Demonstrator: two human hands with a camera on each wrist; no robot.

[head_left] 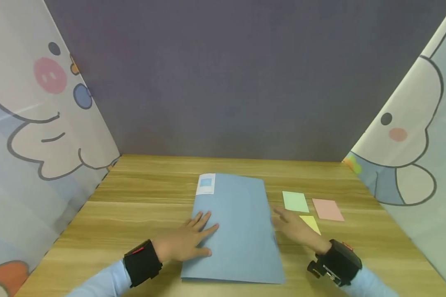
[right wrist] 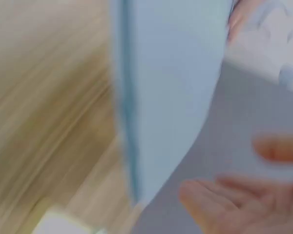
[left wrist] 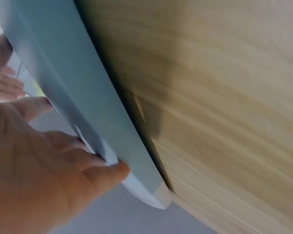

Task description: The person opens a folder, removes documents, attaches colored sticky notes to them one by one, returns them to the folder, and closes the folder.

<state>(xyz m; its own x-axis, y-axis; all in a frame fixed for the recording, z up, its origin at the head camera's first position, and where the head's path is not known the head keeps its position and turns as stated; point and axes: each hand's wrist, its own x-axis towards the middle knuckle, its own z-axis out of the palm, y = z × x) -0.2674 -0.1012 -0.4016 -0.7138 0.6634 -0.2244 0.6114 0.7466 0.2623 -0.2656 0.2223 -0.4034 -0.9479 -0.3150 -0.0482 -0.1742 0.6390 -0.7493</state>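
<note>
A closed blue folder (head_left: pixel 238 231) lies on the wooden table, with a white label (head_left: pixel 206 184) at its upper left corner. Spread fingers of my left hand (head_left: pixel 186 238) rest on the folder's left part; in the left wrist view they reach over its thick spine (left wrist: pixel 83 92). Beside the folder's right edge is my right hand (head_left: pixel 295 227), its fingers loosely extended and holding nothing. In the right wrist view, that hand (right wrist: pixel 249 200) appears blurred and apart from the folder (right wrist: pixel 171 87).
Right of the folder lie a green sticky note (head_left: pixel 295 201), a pink one (head_left: pixel 328 209) and a yellow one (head_left: pixel 310 224), partly hidden by the right hand. A dark grey panel (head_left: pixel 223 82) stands behind the table (head_left: pixel 145 185). Cartoon-printed walls (head_left: pixel 431 231) flank both sides.
</note>
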